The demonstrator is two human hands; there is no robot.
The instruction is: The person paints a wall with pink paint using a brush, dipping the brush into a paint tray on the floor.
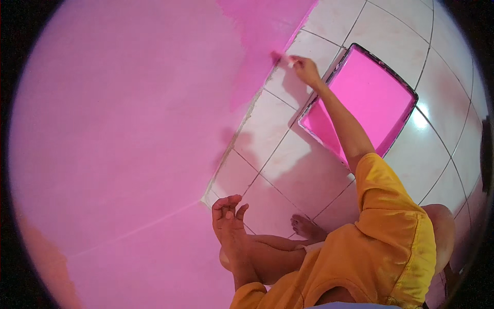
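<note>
My right hand (305, 70) grips a small paintbrush (290, 62), its handle pale and its head smeared with pink. The brush head is at the foot of the pink wall (154, 113), just above the floor's edge, and looks slightly blurred. Around it, a patch of deeper pink (257, 41) stands out against the paler paint. Under my right forearm lies a wide tray of pink paint with a black, paint-spattered rim (385, 66). My left hand (230, 219) is raised near the wall corner, over my bent knee, its fingers loosely curled, the thumb apart and nothing in it.
White floor tiles (288, 170) with dark joints run along the wall's rough lower edge. My bare foot (307, 227) rests on them. Two wall faces meet at a corner (201, 202), and an orange patch (49, 257) shows at lower left. A dark object (485, 154) stands at the right rim.
</note>
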